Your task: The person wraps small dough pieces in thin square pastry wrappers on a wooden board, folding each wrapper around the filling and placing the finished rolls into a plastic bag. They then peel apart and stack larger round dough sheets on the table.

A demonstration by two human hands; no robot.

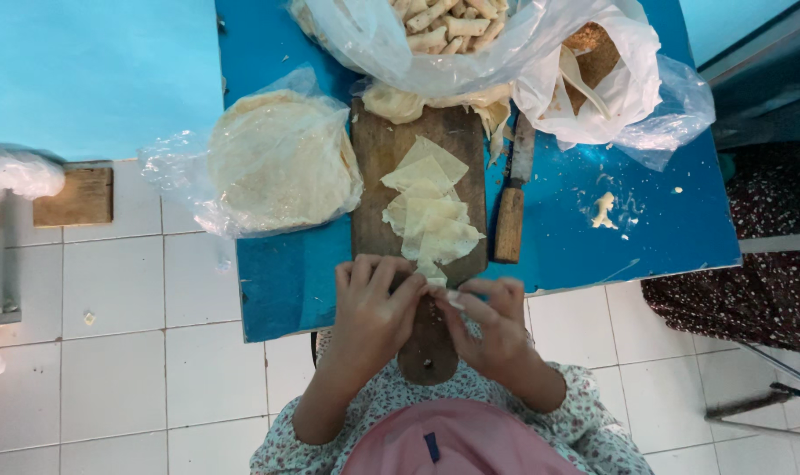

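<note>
Both hands work on a small pastry piece at the near end of the wooden cutting board [418, 176].

The left hand [371, 308] and right hand [492, 321] pinch the pastry piece [437, 280] between their fingertips. Cut wrapper sheets [431, 211] lie on the board; a knife [512, 207] lies just right of it, bagged round wrappers [277, 163] left, on the blue worktop [646, 220].

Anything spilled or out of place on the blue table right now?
A small lump of dough with crumbs lies loose on the blue table, right of the knife. The cut wrapper pieces sit in an untidy pile on the wooden board. Nothing looks damaged.
</note>
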